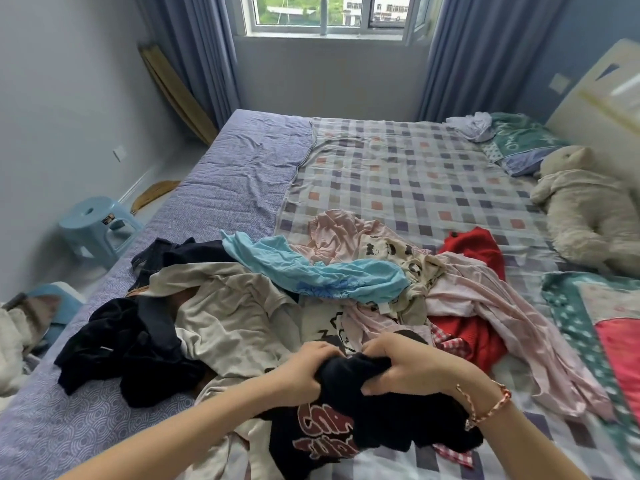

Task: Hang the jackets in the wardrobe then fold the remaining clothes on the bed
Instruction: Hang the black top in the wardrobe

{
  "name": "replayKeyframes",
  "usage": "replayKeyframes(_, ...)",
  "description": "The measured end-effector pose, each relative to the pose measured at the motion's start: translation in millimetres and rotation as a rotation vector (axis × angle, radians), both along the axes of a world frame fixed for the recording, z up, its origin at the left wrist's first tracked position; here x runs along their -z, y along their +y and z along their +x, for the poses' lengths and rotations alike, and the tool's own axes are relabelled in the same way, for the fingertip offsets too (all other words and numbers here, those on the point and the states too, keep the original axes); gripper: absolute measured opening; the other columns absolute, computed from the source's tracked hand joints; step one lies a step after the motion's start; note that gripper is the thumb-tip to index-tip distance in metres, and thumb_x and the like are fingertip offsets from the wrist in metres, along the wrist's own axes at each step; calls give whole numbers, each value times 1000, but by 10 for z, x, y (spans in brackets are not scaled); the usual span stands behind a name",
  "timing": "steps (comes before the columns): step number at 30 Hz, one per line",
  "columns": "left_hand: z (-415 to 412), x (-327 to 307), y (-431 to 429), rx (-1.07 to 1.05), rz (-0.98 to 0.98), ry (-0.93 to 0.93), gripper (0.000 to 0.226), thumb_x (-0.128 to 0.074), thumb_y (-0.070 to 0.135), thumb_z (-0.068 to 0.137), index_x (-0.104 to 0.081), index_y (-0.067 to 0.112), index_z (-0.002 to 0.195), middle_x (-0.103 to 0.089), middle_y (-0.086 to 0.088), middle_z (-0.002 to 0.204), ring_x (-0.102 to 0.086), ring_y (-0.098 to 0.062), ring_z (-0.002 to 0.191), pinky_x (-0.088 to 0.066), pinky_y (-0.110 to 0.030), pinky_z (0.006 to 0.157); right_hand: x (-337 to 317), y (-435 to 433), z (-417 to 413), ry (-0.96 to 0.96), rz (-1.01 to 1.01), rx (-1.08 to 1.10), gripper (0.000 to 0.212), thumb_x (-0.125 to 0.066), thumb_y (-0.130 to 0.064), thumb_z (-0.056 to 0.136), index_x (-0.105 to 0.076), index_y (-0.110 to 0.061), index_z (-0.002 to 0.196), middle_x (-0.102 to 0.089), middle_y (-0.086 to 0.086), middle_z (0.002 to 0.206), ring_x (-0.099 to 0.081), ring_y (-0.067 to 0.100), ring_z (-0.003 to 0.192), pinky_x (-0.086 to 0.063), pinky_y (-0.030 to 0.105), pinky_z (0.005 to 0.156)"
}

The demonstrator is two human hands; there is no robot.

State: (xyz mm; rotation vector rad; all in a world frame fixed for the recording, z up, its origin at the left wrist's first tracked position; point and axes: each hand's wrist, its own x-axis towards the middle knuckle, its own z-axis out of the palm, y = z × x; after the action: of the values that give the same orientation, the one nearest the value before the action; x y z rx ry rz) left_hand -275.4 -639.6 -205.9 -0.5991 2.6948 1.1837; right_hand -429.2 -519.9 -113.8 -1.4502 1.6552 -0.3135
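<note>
Over the bed (415, 174), both hands' grip bunches a black shirt (346, 420).

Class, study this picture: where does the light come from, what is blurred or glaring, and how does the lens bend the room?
Head view: soft daylight from the window, faint shadows; pale glare on the headboard; the cat at the left edge is blurred; the curtains lean, wide-angle distortion; the left hand and right hand gripping the black top look sharp.
</note>
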Motion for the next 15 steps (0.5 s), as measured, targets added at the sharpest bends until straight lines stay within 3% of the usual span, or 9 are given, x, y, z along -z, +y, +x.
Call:
replayKeyframes(4,74,129,-22,145,-58,24,40,-64,30,72,-63,15,108,-61,-1,112,-55,-14,105,-43,-31,92,-88,184,-94,-14,-25,-22,5,-66,-18,81,-63,-15,78,-64,7,92,-62,21,81,-48,34,70)
replayKeyframes(6,152,129,-1,166,-35,107,31,-62,35,73,-68,15,97,-63,6,105,-56,-8,98,-44,-23,87,-112,277,-156,-157,-7,53,15,-66,-30,82,-66,-15,82,-66,4,80,-62,17,67,-47,32,61)
replayKeyframes(9,200,55,46,100,-4,227,11,-64,32,79,-63,21,76,-58,25,77,-54,5,72,-38,-10,66,0,342,-284,-302,-46,293,48,-57,-65,76,-58,-20,58,-49,-6,56,-44,11,50,-32,28,50)
replayKeyframes(10,207,43,43,54,5,250,18,-68,36,79,-59,22,71,-55,29,67,-52,8,63,-35,-8,60,79,344,-324,-303,-81,380,53,-55,-65,77,-54,-19,53,-45,-7,54,-40,12,51,-30,29,53)
replayKeyframes(12,235,43,13,-59,42,250,39,-65,58,74,-48,26,58,-53,29,58,-47,7,54,-33,-10,54,289,358,-407,-239,-149,497,44,-57,-43,89,-57,-16,54,-49,-14,54,-45,5,55,-32,23,61)
replayKeyframes(14,276,65,-1,-101,37,243,39,-60,65,72,-42,33,59,-52,25,60,-44,3,54,-32,-13,53,529,393,-479,-8,-160,548,32,-55,-26,93,-70,-15,67,-60,-18,59,-54,-2,61,-35,16,63)
replayKeyframes(15,307,83,19,-97,32,219,34,-60,59,73,-41,34,59,-51,24,61,-43,3,55,-31,-14,54,678,421,-508,140,-137,570,31,-54,-27,94,-70,-11,72,-65,-13,67,-59,3,70,-38,19,65)
